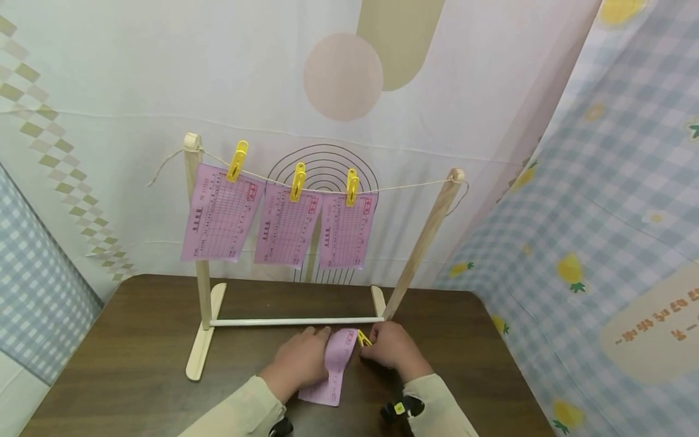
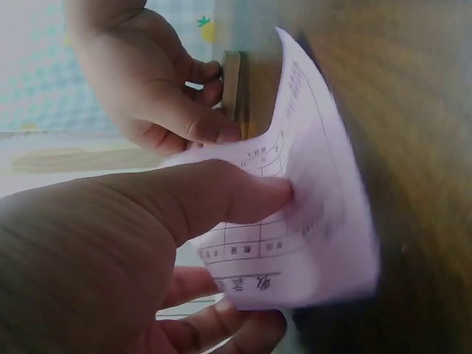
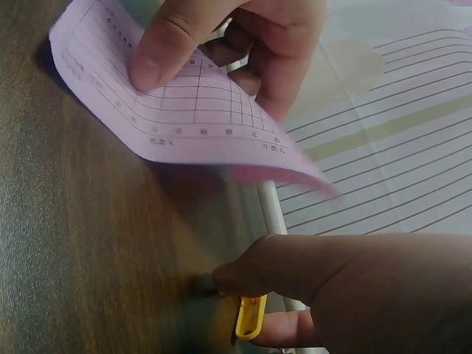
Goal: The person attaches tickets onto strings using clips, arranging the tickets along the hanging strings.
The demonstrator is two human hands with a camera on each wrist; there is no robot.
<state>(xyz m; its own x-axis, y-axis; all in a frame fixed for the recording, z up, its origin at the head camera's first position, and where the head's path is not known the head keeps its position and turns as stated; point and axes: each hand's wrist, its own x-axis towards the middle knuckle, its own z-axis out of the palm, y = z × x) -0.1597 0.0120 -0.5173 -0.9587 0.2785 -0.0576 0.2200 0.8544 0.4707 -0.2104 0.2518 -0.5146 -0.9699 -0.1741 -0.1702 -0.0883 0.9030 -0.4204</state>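
My left hand [image 1: 303, 359] holds a pink printed receipt slip [image 1: 338, 352] just above the table, its thumb [image 2: 251, 198] on the printed face and fingers behind. The slip bends in a curve. To the right, my right hand [image 1: 394, 345] pinches a small yellow clothespin [image 3: 252, 317] between thumb and finger. In the head view the clothespin lies close beside the slip's upper right corner; the right wrist view shows it apart from the slip.
Behind the hands stands a wooden rack with a left post [image 1: 203, 291], a right post [image 1: 423, 246] and a white crossbar [image 1: 297, 322]. Three pink slips [image 1: 221, 215] hang from its string [image 1: 406, 186] by yellow clothespins [image 1: 298, 182]. Patterned cloth [image 1: 546, 243] surrounds the brown table [image 1: 131, 340].
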